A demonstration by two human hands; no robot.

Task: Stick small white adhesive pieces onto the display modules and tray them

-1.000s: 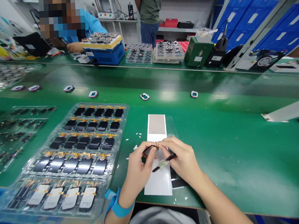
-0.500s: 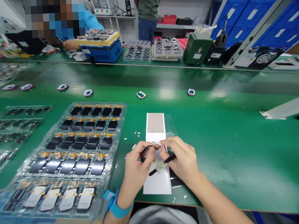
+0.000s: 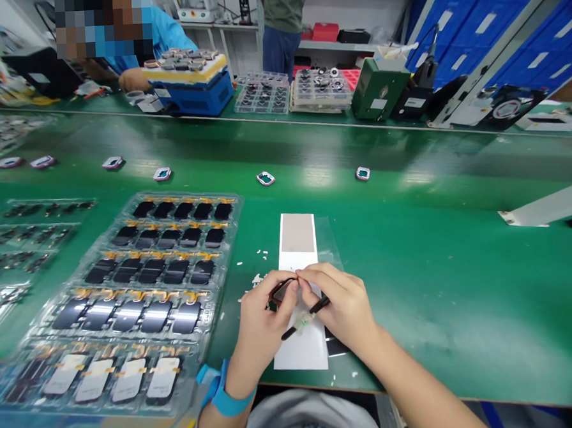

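Between the thumb and fingers of my left hand (image 3: 259, 321) is a small dark-edged display screen (image 3: 280, 292), mostly covered by the fingers. My right hand (image 3: 345, 300) is closed, its thumb and forefinger pinched together at the screen's upper edge; what lies between those fingertips is hidden. The same hand also grips a thin black tool (image 3: 319, 303) with a clear, greenish middle, slanting down to the left below the fingers. Both hands are over a long white sheet (image 3: 300, 357) with a grey-beige patch (image 3: 298, 232) at its far end.
A clear tray (image 3: 238, 210) of display screens stands to the left, with another parts tray (image 3: 71, 228) beyond. Several small watch-like frames (image 3: 265, 178) lie in a row farther back. White scraps (image 3: 257, 279) dot the green table (image 3: 438, 282). A co-worker's hand (image 3: 134, 79) is across the bench.
My right fingertips have shifted slightly left, against those of my left hand. An orange-brown strip visible there before is now hidden. The row of frames has slid a little left.
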